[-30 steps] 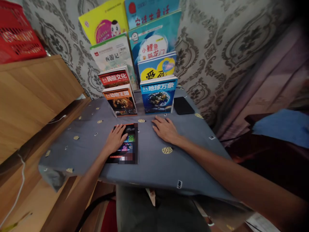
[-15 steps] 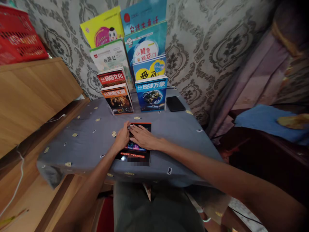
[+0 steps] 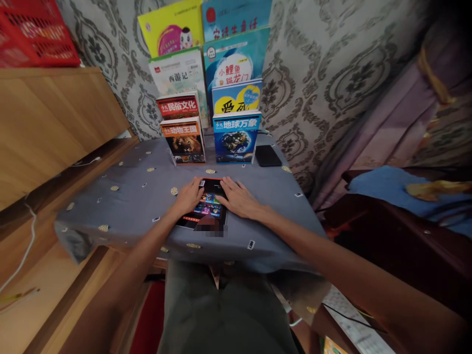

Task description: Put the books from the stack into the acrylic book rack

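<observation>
Where both hands (image 3: 214, 199) flank the dark book (image 3: 206, 206), bare grey tablecloth (image 3: 121, 206) either side

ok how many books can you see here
9: one dark book flat on the table under both hands, and eight propped against the wall in two columns, four on the left and four on the right. More may be hidden behind them.

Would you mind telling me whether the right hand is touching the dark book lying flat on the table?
Touching. The head view shows the right hand resting palm-down on the right edge of the dark book, its fingers overlapping the cover.
</observation>
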The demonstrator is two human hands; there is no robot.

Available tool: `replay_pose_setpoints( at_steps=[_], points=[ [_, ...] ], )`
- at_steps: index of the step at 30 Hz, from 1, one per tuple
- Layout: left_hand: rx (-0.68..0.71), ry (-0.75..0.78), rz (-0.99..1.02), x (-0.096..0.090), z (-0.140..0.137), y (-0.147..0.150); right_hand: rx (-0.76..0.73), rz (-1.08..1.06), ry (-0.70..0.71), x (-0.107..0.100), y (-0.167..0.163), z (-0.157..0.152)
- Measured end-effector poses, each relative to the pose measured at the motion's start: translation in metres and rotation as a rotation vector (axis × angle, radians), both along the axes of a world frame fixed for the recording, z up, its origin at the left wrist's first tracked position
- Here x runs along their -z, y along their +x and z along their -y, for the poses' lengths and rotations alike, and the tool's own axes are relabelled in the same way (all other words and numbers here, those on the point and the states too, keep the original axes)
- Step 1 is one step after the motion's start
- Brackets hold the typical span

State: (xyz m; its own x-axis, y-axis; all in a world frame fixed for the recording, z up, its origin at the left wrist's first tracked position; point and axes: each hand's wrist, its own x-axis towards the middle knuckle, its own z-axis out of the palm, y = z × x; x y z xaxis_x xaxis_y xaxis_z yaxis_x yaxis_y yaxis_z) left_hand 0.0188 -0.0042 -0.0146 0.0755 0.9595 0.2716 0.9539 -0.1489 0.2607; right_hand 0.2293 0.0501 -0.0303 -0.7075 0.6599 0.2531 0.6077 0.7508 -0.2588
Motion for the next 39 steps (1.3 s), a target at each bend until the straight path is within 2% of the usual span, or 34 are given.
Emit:
replay_pose_setpoints(
  at_steps=[5,9,13,17,25,29,33,36,39],
  points=[
    [-0.006,-0.056,-0.085,-0.005,0.018,0.008,0.022,0.040,0.007,-0.003,-0.004,0.004],
    [0.067,-0.082,-0.136,-0.003,0.048,0.012,0.019,0.041,0.013,-0.002,-0.003,0.006],
    [0.147,-0.046,-0.179,0.002,0.083,0.020,0.017,0.038,0.012,-0.004,-0.004,0.005],
    [0.156,-0.015,-0.195,0.005,0.103,0.029,0.034,0.069,-0.030,-0.006,-0.004,0.009],
    [0.161,0.028,-0.162,0.008,0.108,0.032,-0.031,0.080,0.008,0.003,0.014,0.048],
    [0.149,0.010,-0.151,0.007,0.105,0.027,-0.071,0.117,-0.017,-0.003,0.011,0.048],
    [0.091,-0.020,-0.153,0.003,0.098,0.014,-0.106,0.174,-0.052,-0.020,-0.011,0.033],
    [0.048,-0.038,-0.169,-0.001,0.094,0.006,-0.127,0.192,-0.070,-0.034,-0.042,0.022],
    [0.028,-0.028,-0.166,-0.005,0.092,0.005,-0.269,0.120,-0.099,-0.041,-0.082,0.011]
  ],
)
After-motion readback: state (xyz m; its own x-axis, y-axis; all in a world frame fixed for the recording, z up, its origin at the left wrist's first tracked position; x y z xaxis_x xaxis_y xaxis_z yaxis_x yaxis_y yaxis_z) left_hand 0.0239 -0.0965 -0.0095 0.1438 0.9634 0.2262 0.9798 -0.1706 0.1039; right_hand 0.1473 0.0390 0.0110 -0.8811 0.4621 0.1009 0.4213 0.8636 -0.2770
